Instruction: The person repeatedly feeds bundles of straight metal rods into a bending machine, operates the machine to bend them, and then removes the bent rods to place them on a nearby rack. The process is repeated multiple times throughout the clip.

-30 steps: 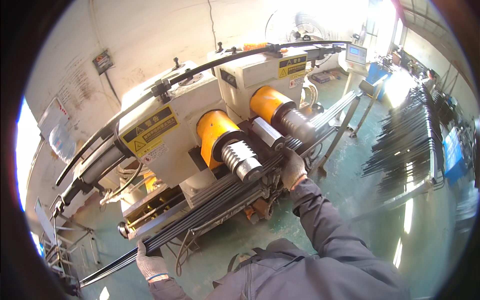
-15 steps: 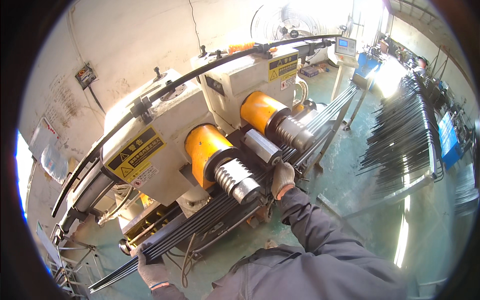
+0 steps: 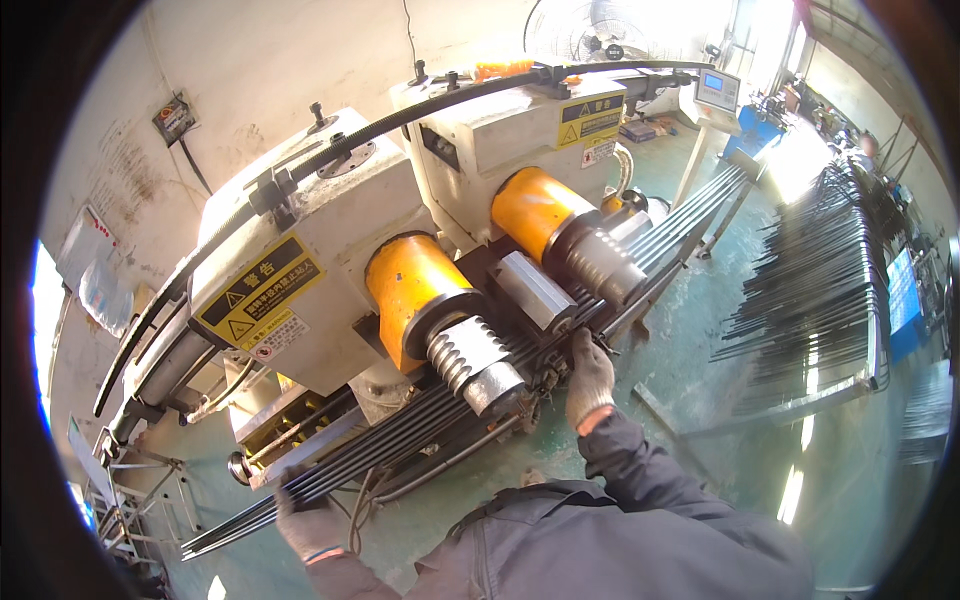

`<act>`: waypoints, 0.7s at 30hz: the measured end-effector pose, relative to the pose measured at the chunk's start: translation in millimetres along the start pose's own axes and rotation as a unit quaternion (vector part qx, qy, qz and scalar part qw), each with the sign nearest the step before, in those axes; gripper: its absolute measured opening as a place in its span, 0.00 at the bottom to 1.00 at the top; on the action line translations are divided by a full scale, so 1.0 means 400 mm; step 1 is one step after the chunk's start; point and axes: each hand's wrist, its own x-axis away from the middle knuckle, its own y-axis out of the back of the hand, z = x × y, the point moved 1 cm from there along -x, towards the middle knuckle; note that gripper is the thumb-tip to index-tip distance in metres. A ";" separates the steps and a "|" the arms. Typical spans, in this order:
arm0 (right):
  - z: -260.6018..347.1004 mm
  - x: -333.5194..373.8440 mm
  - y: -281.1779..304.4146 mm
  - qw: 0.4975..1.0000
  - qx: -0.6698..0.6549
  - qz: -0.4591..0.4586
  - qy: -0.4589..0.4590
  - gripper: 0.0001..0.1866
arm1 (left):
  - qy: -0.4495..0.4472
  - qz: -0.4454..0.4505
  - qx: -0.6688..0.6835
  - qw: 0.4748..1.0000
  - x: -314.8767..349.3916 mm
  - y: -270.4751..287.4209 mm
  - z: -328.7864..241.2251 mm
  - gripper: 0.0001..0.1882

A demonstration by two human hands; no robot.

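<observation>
A bundle of long dark metal rods [image 3: 400, 432] runs across the front of a bending machine [image 3: 345, 300]. My left hand [image 3: 308, 528], in a pale knitted glove, is closed around the rods near their left end. My right hand [image 3: 590, 385], also gloved, is closed at the front edge of the machine, just below a grey angular block [image 3: 533, 290]. Its fingertips are partly hidden, and what they grip is unclear. Beside the block stand two grooved steel rollers, a left one [image 3: 470, 355] and a right one [image 3: 607, 265], with orange housings behind them.
A curved black hose [image 3: 400, 115] arches over the machine. At the far right end stands a control box [image 3: 716, 90] with a small screen. A rack [image 3: 815, 285] holds many dark bent rods on the right. Behind are a large fan [image 3: 590, 35] and a wall.
The whole view has shifted slightly. My right hand sits a little farther from the grey block, nearer to me. My left hand stays at the rods' left part.
</observation>
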 end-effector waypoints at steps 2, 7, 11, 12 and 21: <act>-0.018 0.026 0.070 0.999 0.042 -0.019 -0.023 0.34 | -0.042 -0.044 -0.041 0.997 -0.023 0.043 -0.090 0.21; -0.067 0.052 0.200 0.996 0.039 0.007 -0.079 0.33 | -0.043 0.004 -0.070 0.997 -0.023 0.055 -0.060 0.20; -0.101 0.055 0.239 0.993 0.043 0.011 -0.107 0.32 | -0.037 -0.085 -0.027 0.995 0.034 -0.056 0.050 0.20; -0.113 0.052 0.247 0.994 0.041 0.024 -0.103 0.31 | -0.026 -0.103 -0.035 0.994 0.049 -0.092 0.073 0.21; -0.377 -0.087 0.355 0.922 0.337 0.192 0.001 0.17 | 0.089 0.000 -0.019 0.996 0.132 -0.187 0.150 0.22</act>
